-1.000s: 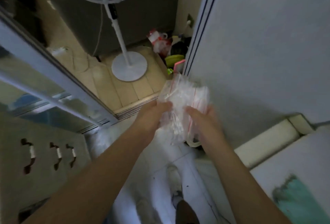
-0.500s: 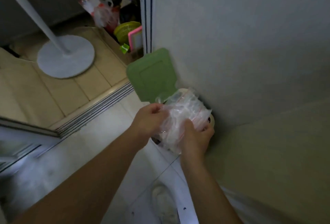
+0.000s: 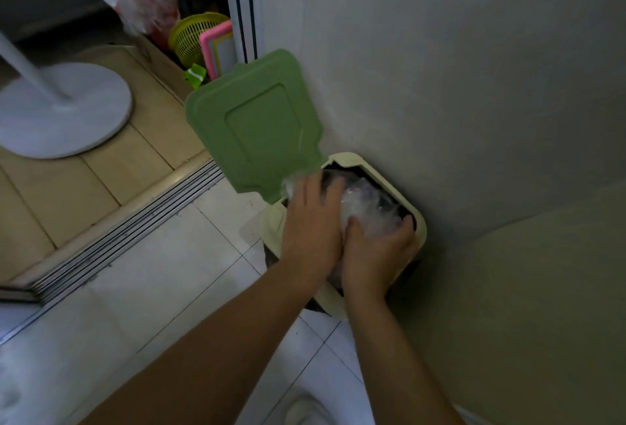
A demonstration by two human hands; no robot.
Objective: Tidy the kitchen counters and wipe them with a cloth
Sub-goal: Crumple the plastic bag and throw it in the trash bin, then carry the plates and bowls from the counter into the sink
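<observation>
Plastic bags (image 3: pixel 369 211) in bin (image 3: pixel 421 226) — under both hands' fingers (image 3: pixel 313 197).

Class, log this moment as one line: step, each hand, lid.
step: bags in bin mouth | left hand: presses bags | right hand: grips bags | lid: up

Both hands dropping toward bin (image 3: pixel 421 226). plastic bags (image 3: pixel 367 211), earlier held up between fingers, now being pushed under fingertips into bin mouth. left hand (image 3: pixel 313 235) uncurling, fingers flattening on top of bags. right hand (image 3: pixel 376 252) curling round bags, fingertips nearing bin rim.
</observation>
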